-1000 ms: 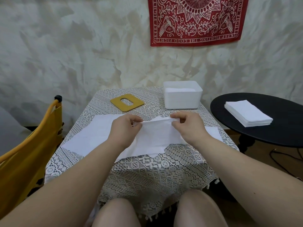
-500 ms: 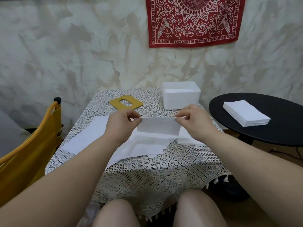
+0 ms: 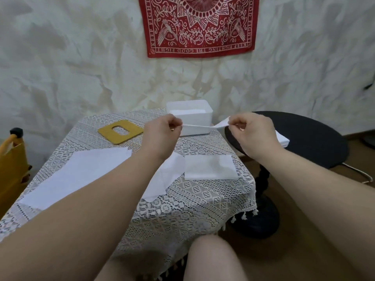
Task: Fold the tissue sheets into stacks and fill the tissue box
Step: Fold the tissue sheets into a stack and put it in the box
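Pinching a folded tissue sheet (image 3: 199,126) at both ends, left hand (image 3: 160,132) and right hand (image 3: 253,132) hold it taut in the air, long axis left-right, directly before the open tissue box (image 3: 190,122) at the table's far edge; the box sits nearer the left hand

Both forearms were bare, with no sleeves showing up to the frame's edge. The left hand (image 3: 160,134) and right hand (image 3: 253,134) wore no gloves, apparently no rings either. Bare knees showed below.
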Motion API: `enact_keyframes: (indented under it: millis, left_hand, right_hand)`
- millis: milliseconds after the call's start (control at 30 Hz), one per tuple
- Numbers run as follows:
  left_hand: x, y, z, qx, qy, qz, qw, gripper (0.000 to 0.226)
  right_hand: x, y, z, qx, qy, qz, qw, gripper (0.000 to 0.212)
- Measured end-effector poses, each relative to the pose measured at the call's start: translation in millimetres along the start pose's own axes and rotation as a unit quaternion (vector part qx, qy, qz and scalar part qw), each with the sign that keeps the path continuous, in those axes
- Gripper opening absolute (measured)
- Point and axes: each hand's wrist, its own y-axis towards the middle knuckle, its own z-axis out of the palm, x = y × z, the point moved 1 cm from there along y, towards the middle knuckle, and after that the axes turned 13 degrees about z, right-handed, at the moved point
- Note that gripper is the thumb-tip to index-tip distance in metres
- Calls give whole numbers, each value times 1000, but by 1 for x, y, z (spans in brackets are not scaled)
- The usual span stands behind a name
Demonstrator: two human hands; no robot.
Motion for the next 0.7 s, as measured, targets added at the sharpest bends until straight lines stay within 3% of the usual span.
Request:
enact_keyframes:
  millis: [133,267,700]
  left_hand:
    - [7,-28,33,72,52,16,996,11]
    - [28,-63,48,140,78,-17,987,12]
    - [35,-79,53,144,81,28,986,5]
  right_hand:
    - [-41,-24,21,56,-41,-17,997,16]
    - [-67,-48,43,109,-43,-33,993,12]
    - [-77,-58,45,121,-42,-21,992,14]
